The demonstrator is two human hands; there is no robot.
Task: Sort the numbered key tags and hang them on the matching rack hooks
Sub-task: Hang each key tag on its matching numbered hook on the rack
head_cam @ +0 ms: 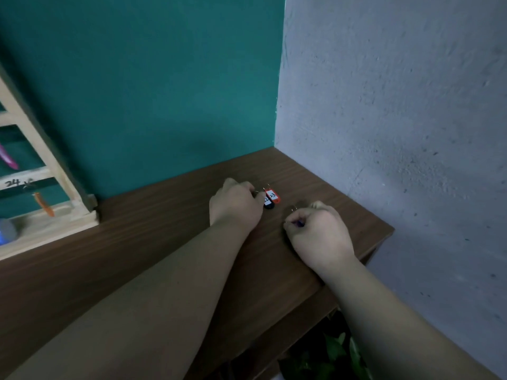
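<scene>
Brown table [137, 242] in the corner. Wooden rack [41, 149] stands at its left end against the teal wall. The rack holds a pink tag [8, 159] on an upper row and an orange hanging tag [44, 205] under the "24" label. Left hand [236, 208] has its fingers curled at the black tag [269, 205], probably pinching its ring; the number is half hidden. Right hand [321, 234] is fisted, pinching a blue tag [299, 223]. Orange 23 tag [273, 196] lies flat, touching the black tag.

Dim, soft-focus view — edges bowed, blurred.
</scene>
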